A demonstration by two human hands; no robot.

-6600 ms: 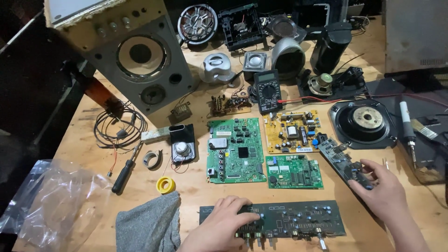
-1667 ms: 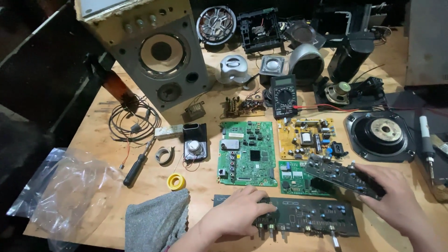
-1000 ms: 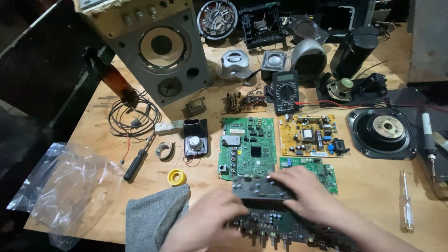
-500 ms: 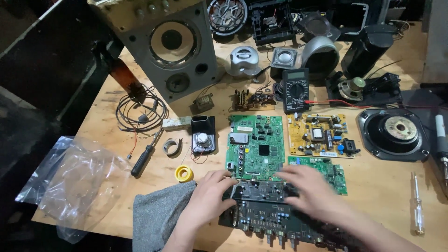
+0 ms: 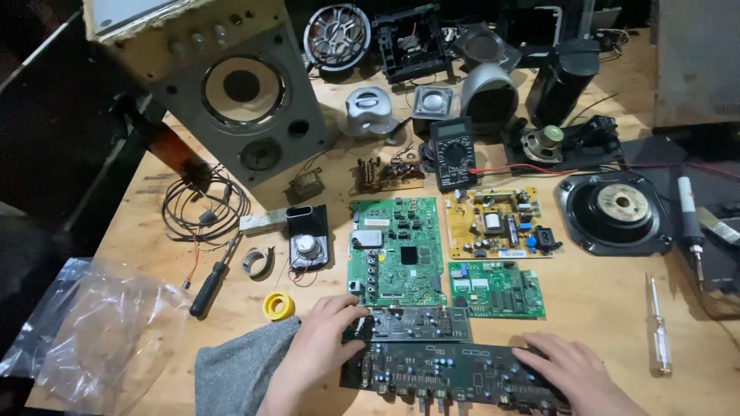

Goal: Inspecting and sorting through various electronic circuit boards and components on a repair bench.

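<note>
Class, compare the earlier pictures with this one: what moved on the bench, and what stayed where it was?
The small dark narrow circuit board went from the right side to just above the long dark circuit board. The left hand now rests on it; the right hand let go and touches the long board. The large green circuit board stayed put.

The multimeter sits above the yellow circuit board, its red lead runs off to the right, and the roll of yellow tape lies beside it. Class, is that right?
Not quite. In the head view the multimeter is above the yellow circuit board with its red lead running right, but the yellow tape roll lies far off, near the left hand.
</note>
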